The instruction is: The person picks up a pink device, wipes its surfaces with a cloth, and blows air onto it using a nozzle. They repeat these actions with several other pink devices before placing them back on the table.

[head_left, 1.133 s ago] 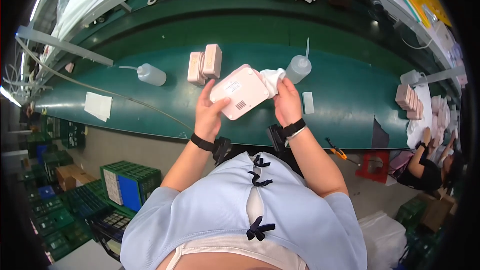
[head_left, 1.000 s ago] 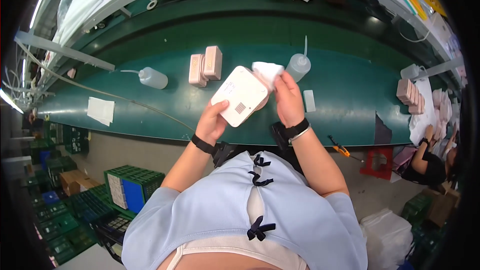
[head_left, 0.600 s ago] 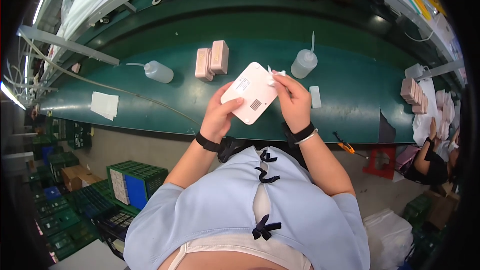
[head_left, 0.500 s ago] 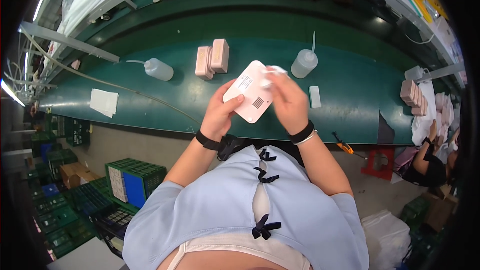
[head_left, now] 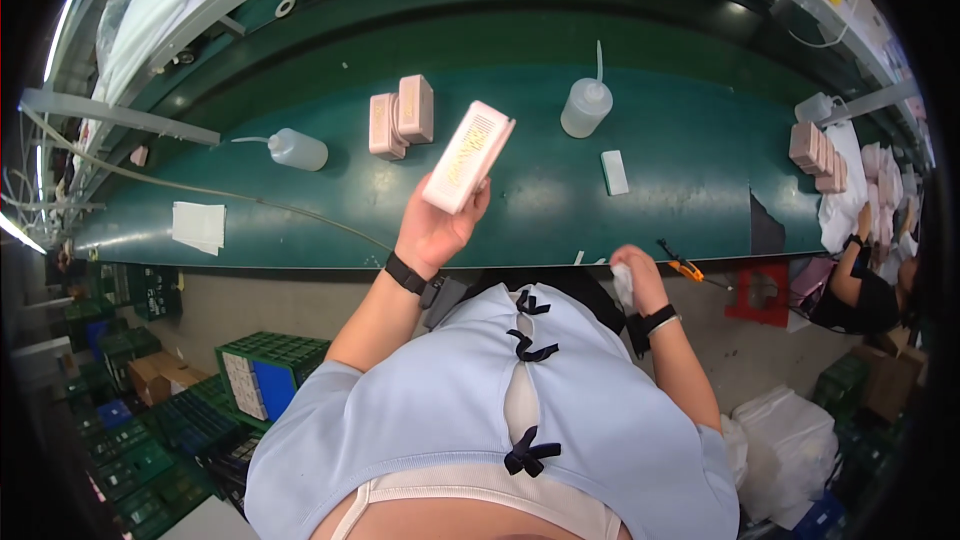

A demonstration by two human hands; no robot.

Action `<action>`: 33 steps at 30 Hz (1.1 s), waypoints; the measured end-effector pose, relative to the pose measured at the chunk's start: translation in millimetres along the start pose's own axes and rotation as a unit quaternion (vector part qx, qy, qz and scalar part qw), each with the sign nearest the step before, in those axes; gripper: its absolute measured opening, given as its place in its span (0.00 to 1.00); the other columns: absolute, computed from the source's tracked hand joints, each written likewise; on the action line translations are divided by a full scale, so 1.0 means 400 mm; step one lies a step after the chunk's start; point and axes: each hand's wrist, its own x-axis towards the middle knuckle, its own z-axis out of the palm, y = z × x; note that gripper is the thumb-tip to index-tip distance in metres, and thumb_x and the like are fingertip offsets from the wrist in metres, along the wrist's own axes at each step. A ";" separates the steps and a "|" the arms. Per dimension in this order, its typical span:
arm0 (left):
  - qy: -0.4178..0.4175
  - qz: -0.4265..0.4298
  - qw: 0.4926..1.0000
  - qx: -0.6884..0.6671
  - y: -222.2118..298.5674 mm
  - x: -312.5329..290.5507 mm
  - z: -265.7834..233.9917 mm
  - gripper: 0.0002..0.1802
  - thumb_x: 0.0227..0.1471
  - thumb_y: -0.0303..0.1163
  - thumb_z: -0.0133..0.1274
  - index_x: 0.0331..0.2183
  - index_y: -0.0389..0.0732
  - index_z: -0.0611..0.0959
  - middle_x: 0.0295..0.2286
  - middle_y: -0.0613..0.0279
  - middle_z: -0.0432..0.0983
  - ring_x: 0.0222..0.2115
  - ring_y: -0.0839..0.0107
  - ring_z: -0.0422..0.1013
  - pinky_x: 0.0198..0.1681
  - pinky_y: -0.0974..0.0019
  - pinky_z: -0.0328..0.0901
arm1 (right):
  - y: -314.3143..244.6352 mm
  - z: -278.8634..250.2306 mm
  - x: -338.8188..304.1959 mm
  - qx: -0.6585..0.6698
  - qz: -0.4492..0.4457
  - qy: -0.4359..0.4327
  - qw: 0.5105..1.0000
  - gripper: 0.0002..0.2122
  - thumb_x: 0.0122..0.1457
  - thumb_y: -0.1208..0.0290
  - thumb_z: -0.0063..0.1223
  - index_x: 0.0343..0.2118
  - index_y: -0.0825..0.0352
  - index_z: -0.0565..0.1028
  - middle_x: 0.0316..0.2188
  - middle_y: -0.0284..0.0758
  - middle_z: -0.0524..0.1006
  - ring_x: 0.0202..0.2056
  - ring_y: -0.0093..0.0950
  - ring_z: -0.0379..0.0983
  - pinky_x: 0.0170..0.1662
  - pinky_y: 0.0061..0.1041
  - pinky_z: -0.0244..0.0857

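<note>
My left hand (head_left: pixel 430 230) is wrapped round the lower end of a pale pink box-shaped device (head_left: pixel 468 158), tilted above the bench. A narrow side with gold lettering and a row of slots faces up. Below the bench's front edge, my right hand (head_left: pixel 648 282) grips a crumpled white cloth (head_left: pixel 623 285). Beyond the held device, to its left, two similar pink devices (head_left: pixel 416 108) stand close together on the green bench (head_left: pixel 520 210). A squeeze bottle with a thin spout (head_left: pixel 586 108) and a small white block (head_left: pixel 614 172) lie to its right.
Another squeeze bottle (head_left: pixel 300 150) lies at left, near white sheets (head_left: pixel 199 227) and a hose (head_left: pixel 270 202). An orange-handled tool (head_left: pixel 686 268) hangs at the front edge. More pink devices (head_left: pixel 818 155) stand far right, beside another person's arm (head_left: pixel 848 265). Green crates (head_left: pixel 275 350) stand on the floor.
The device has turned from its flat, labelled face to its gold-lettered side. My right hand has left it, moving down and right past the bench edge with the white cloth.
</note>
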 end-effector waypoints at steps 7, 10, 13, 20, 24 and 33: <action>-0.004 -0.159 0.971 -0.179 -0.028 0.004 -0.021 0.28 0.55 0.42 0.54 0.52 0.36 0.72 0.44 0.54 0.67 0.49 0.60 0.70 0.50 0.55 0.73 | 0.422 -0.272 -0.008 0.238 0.105 0.353 0.899 0.09 0.59 0.77 0.54 0.43 0.60 0.75 0.33 0.30 0.76 0.34 0.24 0.71 0.36 0.29 0.67; 0.008 -0.154 0.972 -0.176 -0.060 -0.006 -0.027 0.29 0.54 0.44 0.55 0.52 0.36 0.72 0.43 0.54 0.67 0.49 0.61 0.70 0.50 0.56 0.73 | 0.447 -0.327 0.027 0.287 -0.002 0.280 0.916 0.15 0.58 0.78 0.57 0.48 0.57 0.74 0.35 0.31 0.76 0.37 0.25 0.72 0.39 0.32 0.69; 0.017 -0.157 0.968 -0.195 -0.099 -0.031 -0.033 0.30 0.54 0.44 0.55 0.53 0.35 0.72 0.43 0.54 0.67 0.49 0.61 0.70 0.50 0.57 0.72 | 0.454 -0.332 0.021 0.349 0.070 0.306 0.883 0.13 0.60 0.75 0.56 0.48 0.60 0.74 0.36 0.31 0.75 0.39 0.23 0.71 0.39 0.28 0.67; 0.057 -0.037 0.985 -0.159 -0.177 -0.097 -0.074 0.27 0.57 0.43 0.52 0.53 0.35 0.72 0.45 0.53 0.69 0.48 0.60 0.71 0.50 0.59 0.73 | 0.290 -0.337 -0.059 -0.158 -0.221 0.396 0.877 0.15 0.62 0.75 0.53 0.51 0.72 0.70 0.42 0.28 0.76 0.32 0.15 0.66 0.34 0.18 0.61; 0.126 0.126 0.983 -0.033 -0.205 -0.178 -0.145 0.25 0.59 0.41 0.50 0.52 0.35 0.73 0.48 0.50 0.71 0.48 0.58 0.71 0.49 0.60 0.73 | -0.055 -0.261 -0.110 -0.076 -0.195 0.221 0.953 0.15 0.60 0.80 0.49 0.51 0.72 0.70 0.45 0.30 0.77 0.31 0.16 0.66 0.34 0.18 0.61; 0.296 0.397 0.822 0.280 -0.304 -0.341 -0.220 0.26 0.52 0.34 0.58 0.51 0.36 0.74 0.46 0.51 0.74 0.46 0.59 0.73 0.51 0.58 0.70 | -0.220 -0.018 -0.037 -0.492 -0.250 -0.413 0.724 0.07 0.47 0.70 0.56 0.28 0.67 0.75 0.29 0.39 0.77 0.31 0.42 0.72 0.37 0.39 0.65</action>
